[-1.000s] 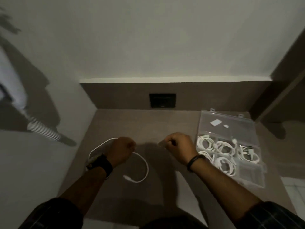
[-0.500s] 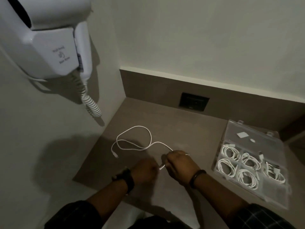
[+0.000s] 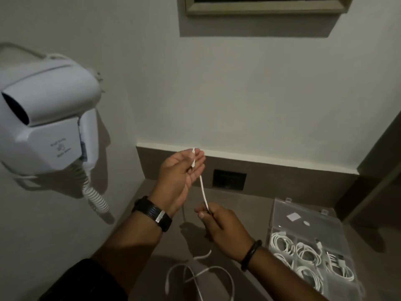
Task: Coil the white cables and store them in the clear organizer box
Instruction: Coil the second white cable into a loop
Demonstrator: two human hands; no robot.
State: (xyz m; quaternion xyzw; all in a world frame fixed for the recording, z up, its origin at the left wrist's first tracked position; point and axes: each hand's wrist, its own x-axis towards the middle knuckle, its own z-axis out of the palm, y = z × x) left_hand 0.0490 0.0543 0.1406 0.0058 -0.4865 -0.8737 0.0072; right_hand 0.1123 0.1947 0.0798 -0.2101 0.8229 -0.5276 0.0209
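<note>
We have lifted the white cable [image 3: 203, 187] off the counter [image 3: 249, 205], where half a second ago it lay in a loose loop with both our hands low beside one end of it; now our left hand [image 3: 179, 178] is raised, palm up and fingers spread, with the plug end lying across the fingertips, pinned there by the thumb as far as we can tell; our right hand [image 3: 219, 224] sits lower and closer to us, pinched narrowly on the cable a short way down; the stretch between the two hands runs nearly taut, while the rest trails down to the counter and lies in slack crossing loops near the bottom edge; we judge that this marks the start of the coil, with the left hand serving as the form and the right feeding turns around it; the clear organizer box [image 3: 303, 216] stands open on the counter to our right, several compartments already holding coiled cables, so this one appears to be the last loose one in view; the wall-mounted hair dryer [image 3: 47, 124] hangs well apart on the left.
</note>
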